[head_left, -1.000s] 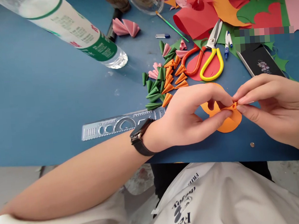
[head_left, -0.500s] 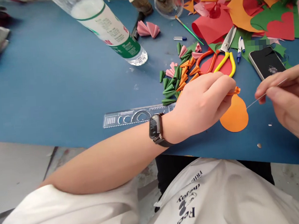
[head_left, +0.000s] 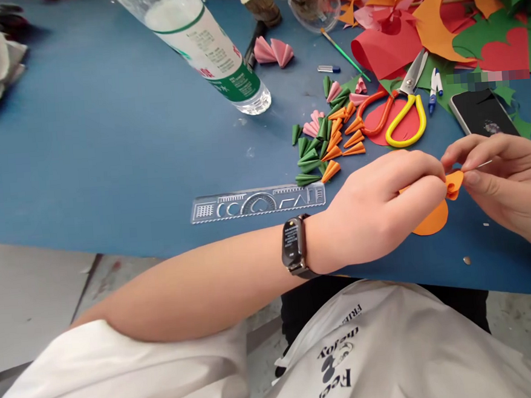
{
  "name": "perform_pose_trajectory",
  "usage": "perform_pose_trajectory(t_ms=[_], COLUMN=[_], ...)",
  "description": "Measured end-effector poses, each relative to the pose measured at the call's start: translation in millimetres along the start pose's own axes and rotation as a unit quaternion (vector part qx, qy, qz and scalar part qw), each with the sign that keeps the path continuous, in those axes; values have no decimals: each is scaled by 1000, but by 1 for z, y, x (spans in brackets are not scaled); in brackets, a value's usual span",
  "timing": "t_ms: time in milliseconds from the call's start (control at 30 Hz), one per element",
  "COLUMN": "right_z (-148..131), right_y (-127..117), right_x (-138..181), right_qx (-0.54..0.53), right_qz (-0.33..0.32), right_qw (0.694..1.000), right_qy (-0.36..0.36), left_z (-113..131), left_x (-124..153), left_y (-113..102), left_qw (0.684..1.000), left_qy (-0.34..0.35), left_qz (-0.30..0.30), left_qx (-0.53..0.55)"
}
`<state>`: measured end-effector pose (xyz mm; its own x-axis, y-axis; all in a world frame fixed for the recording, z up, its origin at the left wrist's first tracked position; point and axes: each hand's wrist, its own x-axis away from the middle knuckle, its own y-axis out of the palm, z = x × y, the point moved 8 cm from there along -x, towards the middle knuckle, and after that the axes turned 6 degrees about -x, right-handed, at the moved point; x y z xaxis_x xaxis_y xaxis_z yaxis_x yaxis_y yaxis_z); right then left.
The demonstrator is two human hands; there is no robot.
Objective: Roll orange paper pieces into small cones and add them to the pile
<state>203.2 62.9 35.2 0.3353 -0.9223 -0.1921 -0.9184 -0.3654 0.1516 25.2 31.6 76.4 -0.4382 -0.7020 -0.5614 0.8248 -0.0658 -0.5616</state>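
My left hand (head_left: pixel 384 206) is closed in a pinch on a small orange paper piece (head_left: pixel 453 184) at the front right of the blue table (head_left: pixel 108 155). My right hand (head_left: pixel 505 185) pinches the same piece from the right and also holds a thin metal needle (head_left: pixel 484 164) between its fingertips. Under both hands lies a flat orange paper disc (head_left: pixel 431 221). A black watch (head_left: pixel 293 253) is on my left wrist.
A pile of small green, orange and pink paper cones (head_left: pixel 327 143) lies left of my hands. A clear ruler (head_left: pixel 256 202), yellow-and-orange scissors (head_left: pixel 398 114), a phone (head_left: pixel 482 114), a water bottle (head_left: pixel 209 48), pens and coloured paper scraps (head_left: pixel 439 23) lie farther back.
My right hand had pulled away to the right with the needle; it has come back to the orange piece. The orange piece has dropped slightly toward the disc.
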Motion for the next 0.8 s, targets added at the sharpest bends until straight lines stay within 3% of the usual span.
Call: perform_pose_trajectory(t_ms=[167,267,367,433,567,800], right_z=[-2,-4,-8,-9,-10,-4], right_y=[3,3,1,1,2,3], right_x=[-1,1,5,7,8,6], right_qx=[-32,-24,-5,9,41,29], right_qz=[-10,13,50,64,72,91], right_qw=[998,998,996,995,994,995], right_qy=[-51,-59,-76,-77,-65,-29], left_z=[-8,-5,-3,-14,-34,-42], left_x=[-2,2,7,9,12,16], left_y=[3,4,2,4,21,31], left_qw=[997,999,998,992,938,899], left_qy=[-56,-17,7,-56,-202,-277], left_qz=[-8,5,67,85,37,34], left_qx=[58,31,9,77,278,336])
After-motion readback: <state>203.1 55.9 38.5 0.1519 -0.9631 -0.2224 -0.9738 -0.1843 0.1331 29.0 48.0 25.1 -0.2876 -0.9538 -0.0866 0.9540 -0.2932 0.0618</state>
